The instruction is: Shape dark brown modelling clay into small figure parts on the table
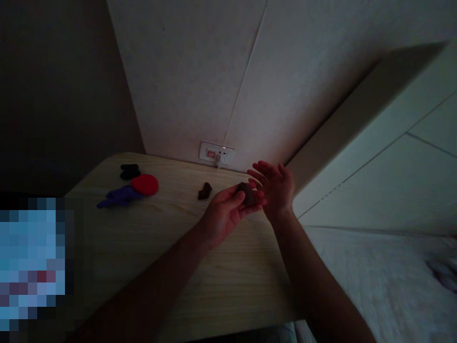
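My left hand holds a rounded dark brown lump, which looks like modelling clay, between its thumb and fingers above the table. Just to its right, my right hand is open, palm turned up and fingers spread, with nothing in it. The fingertips of the left hand come close to the right palm; whether they touch I cannot tell. A smaller, uneven dark brown piece lies on the wooden table left of my left hand.
Farther left on the table lie a flat red disc, a purple-blue piece and a black piece. A socket with something plugged in sits low on the wall. A pale headboard-like panel and bed border the right side.
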Tool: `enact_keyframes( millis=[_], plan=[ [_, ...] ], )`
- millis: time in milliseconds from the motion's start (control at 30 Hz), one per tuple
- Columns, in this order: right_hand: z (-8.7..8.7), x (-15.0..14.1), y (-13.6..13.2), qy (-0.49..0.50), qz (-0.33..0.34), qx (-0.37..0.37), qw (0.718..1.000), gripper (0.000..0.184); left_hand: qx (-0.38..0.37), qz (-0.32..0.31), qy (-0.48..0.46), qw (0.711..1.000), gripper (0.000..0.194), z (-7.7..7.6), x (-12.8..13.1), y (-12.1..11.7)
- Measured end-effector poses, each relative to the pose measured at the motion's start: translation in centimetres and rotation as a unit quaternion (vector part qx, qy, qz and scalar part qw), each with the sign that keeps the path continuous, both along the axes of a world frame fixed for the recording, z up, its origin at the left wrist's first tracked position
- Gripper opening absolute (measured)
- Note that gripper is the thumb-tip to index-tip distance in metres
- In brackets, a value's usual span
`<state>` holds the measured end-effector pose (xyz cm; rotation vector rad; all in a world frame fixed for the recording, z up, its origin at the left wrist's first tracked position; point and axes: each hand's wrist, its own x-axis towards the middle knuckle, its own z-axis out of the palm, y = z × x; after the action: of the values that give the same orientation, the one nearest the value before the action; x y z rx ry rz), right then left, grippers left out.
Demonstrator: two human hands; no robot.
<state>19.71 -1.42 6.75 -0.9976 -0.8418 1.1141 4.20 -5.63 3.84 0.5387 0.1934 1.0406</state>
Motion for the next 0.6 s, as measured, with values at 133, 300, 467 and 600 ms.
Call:
enact_keyframes(
  millis=[133,300,467,600],
  plan=[
    [0.7,-0.4,-1.3,-0.052,0.081,0.020,0.995,0.047,-0.005,-0.018,-0.004,1.000,0.023,-0.2,-0.4,0.2],
    [0.8,-1.5,-3.8,-0.176,0.204,0.101,0.958,0.057,-0.041,-0.013,-0.003,0.999,0.034,-0.3,-0.8,0.8],
    [-0.6,-2.3,-4.6,-0.245,0.178,0.147,0.942,0.067,-0.066,-0.018,-0.002,0.998,0.036,-0.2,-0.9,1.0],
    [-1.6,-2.0,-4.5,-0.288,0.118,0.168,0.935,0.054,-0.071,-0.024,0.000,0.997,0.033,-0.1,-0.9,0.8]
  ],
)
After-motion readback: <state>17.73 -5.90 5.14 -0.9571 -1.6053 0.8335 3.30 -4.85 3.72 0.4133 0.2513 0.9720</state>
